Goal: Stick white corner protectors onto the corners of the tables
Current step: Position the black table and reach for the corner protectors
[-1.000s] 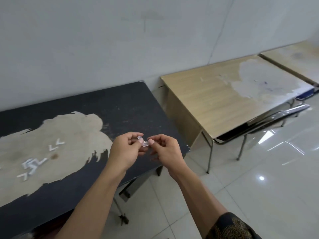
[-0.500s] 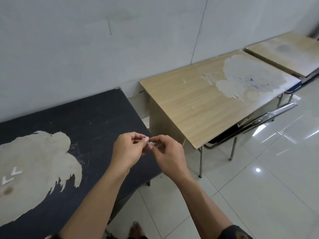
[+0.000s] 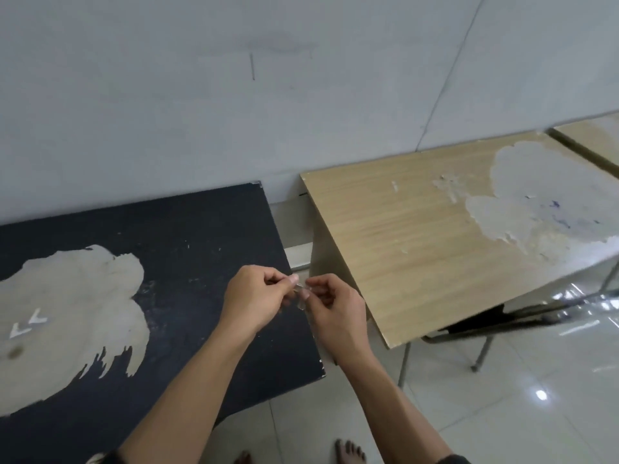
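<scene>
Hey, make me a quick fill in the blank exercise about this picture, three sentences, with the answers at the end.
1. The left hand and the right hand together pinch one small corner protector above the right edge of the ____ table.
2. ____ spare corner protectors lie on that table's worn pale patch.
3. At the bottom of the view, the person's feet are ____.

Missing words: black; two; bare.

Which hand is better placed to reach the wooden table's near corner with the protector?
Probably right: the right hand pinches the corner protector and is beside the wooden table; the left hand is over the black table.
</scene>
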A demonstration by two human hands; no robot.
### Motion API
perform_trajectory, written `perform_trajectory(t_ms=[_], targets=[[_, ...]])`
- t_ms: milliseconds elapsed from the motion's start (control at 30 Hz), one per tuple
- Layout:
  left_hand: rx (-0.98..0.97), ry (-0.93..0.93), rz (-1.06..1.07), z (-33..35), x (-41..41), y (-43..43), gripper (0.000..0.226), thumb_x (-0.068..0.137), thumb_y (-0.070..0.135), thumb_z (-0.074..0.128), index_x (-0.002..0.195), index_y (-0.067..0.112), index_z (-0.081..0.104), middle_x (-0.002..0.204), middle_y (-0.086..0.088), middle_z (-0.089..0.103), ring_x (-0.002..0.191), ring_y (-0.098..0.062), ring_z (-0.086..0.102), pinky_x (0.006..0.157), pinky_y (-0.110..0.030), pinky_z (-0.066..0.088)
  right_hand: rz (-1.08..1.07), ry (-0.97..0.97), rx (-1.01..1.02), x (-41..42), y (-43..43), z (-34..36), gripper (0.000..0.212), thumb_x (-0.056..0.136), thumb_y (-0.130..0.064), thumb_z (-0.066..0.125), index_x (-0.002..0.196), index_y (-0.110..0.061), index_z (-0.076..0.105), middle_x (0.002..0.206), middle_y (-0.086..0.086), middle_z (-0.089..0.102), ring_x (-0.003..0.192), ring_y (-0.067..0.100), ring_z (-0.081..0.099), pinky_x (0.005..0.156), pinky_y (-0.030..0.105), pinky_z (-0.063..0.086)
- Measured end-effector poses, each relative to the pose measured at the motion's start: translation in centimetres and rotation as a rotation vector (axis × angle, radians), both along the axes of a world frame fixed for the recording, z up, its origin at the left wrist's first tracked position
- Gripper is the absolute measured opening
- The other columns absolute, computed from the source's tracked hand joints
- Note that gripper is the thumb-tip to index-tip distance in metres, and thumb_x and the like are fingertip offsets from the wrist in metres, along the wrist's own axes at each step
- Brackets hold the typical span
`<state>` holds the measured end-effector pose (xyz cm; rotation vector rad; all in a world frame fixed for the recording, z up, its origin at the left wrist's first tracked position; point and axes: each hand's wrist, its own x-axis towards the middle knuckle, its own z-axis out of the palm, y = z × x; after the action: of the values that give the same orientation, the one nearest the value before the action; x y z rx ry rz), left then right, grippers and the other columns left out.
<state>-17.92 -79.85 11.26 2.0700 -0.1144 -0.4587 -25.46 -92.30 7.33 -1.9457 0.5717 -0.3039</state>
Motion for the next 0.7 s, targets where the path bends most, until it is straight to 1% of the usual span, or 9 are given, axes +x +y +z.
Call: perform_trajectory(t_ms=[67,133,233,300,400,500,567,633,700], targets=[[0.027,0.012,0.062,-0.1,-0.4,-0.6,0.024,0.091,0.033,0.071,0.069,0.024,0.076,0.065,0.007,0.073,0.063,-0.012,0.071,0.068,-0.036,0.062,0.059,0.021,0.147,0.7,-1.5,-0.6,0.014,0.088,-0.032,0.076,0.097,-0.023,0.071,0.084,-0.006,0.073,0.08,0.009,0.07,0.072,0.039,0.062],[0.039,0.031,0.123,-0.3,-1.2,-1.3,0.026,0.092,0.033,0.07,0.069,0.023,0.075,0.066,0.008,0.073,0.061,-0.009,0.068,0.061,-0.029,0.057,0.119,0.042,0.214,1.0,-2.8,-0.9,0.012,0.087,-0.03,0.077,0.095,-0.022,0.07,0.083,-0.003,0.073,0.079,0.014,0.071,0.068,0.043,0.062],[0.057,0.075,0.211,-1.0,-2.6,-2.4,0.027,0.093,0.033,0.069,0.07,0.021,0.076,0.066,0.008,0.073,0.058,-0.006,0.066,0.057,-0.023,0.052,0.201,0.065,0.262,1.0,-4.6,-1.3,0.007,0.088,-0.025,0.076,0.094,-0.021,0.072,0.083,-0.002,0.072,0.077,0.012,0.07,0.062,0.033,0.061],[0.056,0.115,0.257,-1.7,-3.9,-3.1,0.027,0.093,0.032,0.068,0.072,0.019,0.076,0.066,0.007,0.073,0.058,-0.005,0.066,0.056,-0.021,0.051,0.242,0.081,0.328,0.9,-5.8,-1.5,0.005,0.089,-0.021,0.074,0.093,-0.018,0.072,0.08,0.001,0.071,0.069,0.008,0.066,0.056,0.024,0.054],[0.045,0.16,0.303,-2.7,-6.0,-3.7,0.027,0.095,0.031,0.066,0.073,0.018,0.076,0.067,0.005,0.074,0.062,-0.008,0.07,0.06,-0.024,0.057,0.312,0.137,0.395,0.5,-6.7,-2.0,0.004,0.091,-0.017,0.072,0.093,-0.014,0.072,0.075,0.002,0.068,0.06,0.005,0.059,0.053,0.02,0.05],[0.095,0.164,0.363,-4.1,-7.7,-3.7,0.029,0.096,0.032,0.064,0.071,0.02,0.075,0.065,0.007,0.073,0.065,-0.011,0.072,0.073,-0.035,0.062,0.474,0.234,0.295,-0.1,-7.2,-3.1,0.009,0.091,-0.02,0.072,0.1,-0.018,0.074,0.076,-0.005,0.07,0.063,0.004,0.063,0.058,0.022,0.055],[0.142,0.139,0.39,-5.2,-8.5,-3.4,0.03,0.095,0.035,0.064,0.069,0.022,0.073,0.063,0.01,0.072,0.063,-0.01,0.071,0.074,-0.04,0.062,0.598,0.284,0.178,-0.5,-7.3,-3.9,0.011,0.091,-0.024,0.072,0.101,-0.022,0.074,0.079,-0.007,0.073,0.071,0.006,0.069,0.066,0.027,0.06],[0.22,0.095,0.382,-5.8,-9.0,-3.3,0.032,0.095,0.038,0.064,0.067,0.025,0.072,0.06,0.011,0.07,0.061,-0.009,0.069,0.069,-0.036,0.06,0.674,0.331,0.131,-0.9,-7.1,-4.5,0.006,0.09,-0.026,0.073,0.095,-0.023,0.074,0.08,-0.005,0.074,0.074,0.01,0.072,0.067,0.031,0.062],[0.33,0.058,0.33,-6.0,-9.1,-3.6,0.033,0.095,0.041,0.063,0.068,0.026,0.072,0.06,0.012,0.066,0.06,-0.005,0.063,0.06,-0.026,0.049,0.694,0.361,0.148,-1.4,-7.0,-5.1,0.005,0.089,-0.026,0.075,0.087,-0.021,0.073,0.08,-0.003,0.074,0.074,0.013,0.072,0.065,0.032,0.062]])
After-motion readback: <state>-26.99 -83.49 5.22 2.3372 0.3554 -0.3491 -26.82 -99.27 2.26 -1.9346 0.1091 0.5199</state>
